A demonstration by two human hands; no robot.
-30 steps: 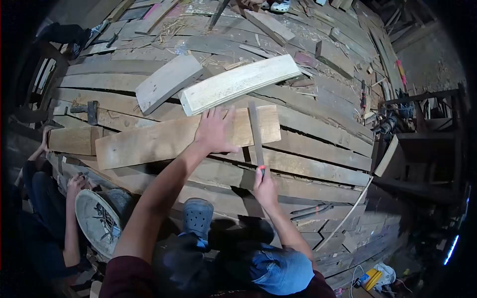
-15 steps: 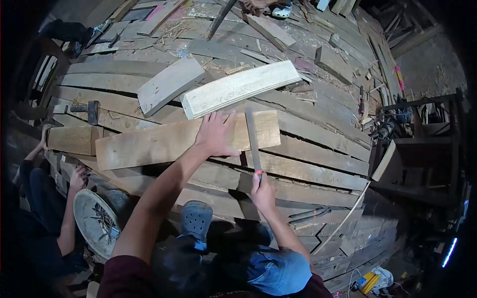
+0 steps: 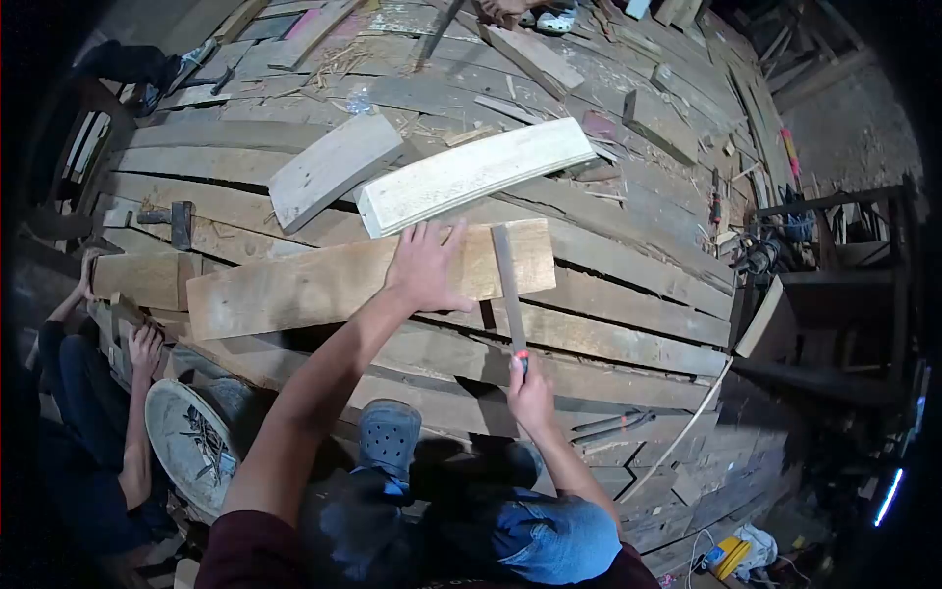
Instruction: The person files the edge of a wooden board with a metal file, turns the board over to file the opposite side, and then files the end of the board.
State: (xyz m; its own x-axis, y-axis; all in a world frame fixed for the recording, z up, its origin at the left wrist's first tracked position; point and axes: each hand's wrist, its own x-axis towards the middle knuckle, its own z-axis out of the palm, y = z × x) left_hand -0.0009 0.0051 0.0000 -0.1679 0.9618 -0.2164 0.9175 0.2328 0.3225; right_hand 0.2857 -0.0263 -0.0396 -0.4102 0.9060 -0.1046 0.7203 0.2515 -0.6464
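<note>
My left hand (image 3: 428, 267) lies flat, fingers spread, on a long brown plank (image 3: 294, 285) that rests across the floor boards. My right hand (image 3: 531, 392) grips the orange handle of a handsaw (image 3: 509, 285), whose blade lies across the plank near its right end. A pale, thicker board (image 3: 476, 172) sits just beyond the plank, touching its far edge.
A grey short board (image 3: 334, 167) lies far left of the pale one. A hammer (image 3: 169, 217) rests at the left. Another person's hand (image 3: 145, 346) and a worn shoe (image 3: 192, 432) are at lower left. My foot in a grey clog (image 3: 389, 440) stands below the plank. Scrap wood covers the floor.
My right hand pushed the saw forward across the plank, then drew it back toward me. My left hand stayed pressed on the plank. The other person's hand shifted slightly.
</note>
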